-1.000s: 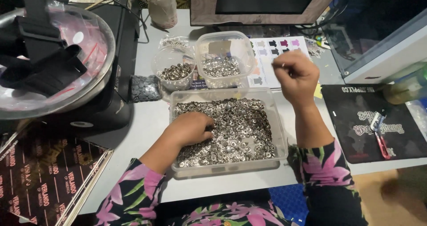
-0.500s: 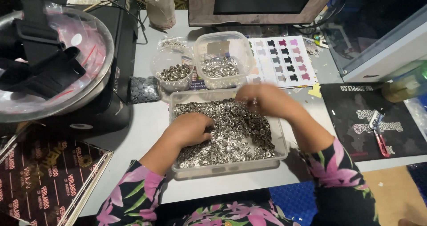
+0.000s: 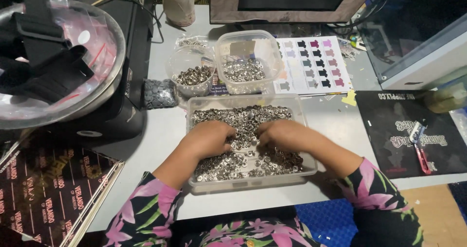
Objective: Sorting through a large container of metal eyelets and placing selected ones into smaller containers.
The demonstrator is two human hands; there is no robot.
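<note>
Grey worktable [image 3: 155, 149], cluttered; landmark, a clear rectangular tray [image 3: 301, 130] of small silver metal snaps [image 3: 243, 123] at its near edge. In the tray: left hand [image 3: 209, 139] and right hand [image 3: 284, 134], both knuckles-up with fingers curled down into the snaps, though whether either pinches a piece cannot be told. Beyond the tray: a round tub [image 3: 187, 64] and a square tub [image 3: 248, 57] of sorted snaps, with a colour chart [image 3: 314, 64] to their right; risk, as judged, is snaps scattering over the tray's low wall or the close-set tubs being knocked and mixed.
</note>
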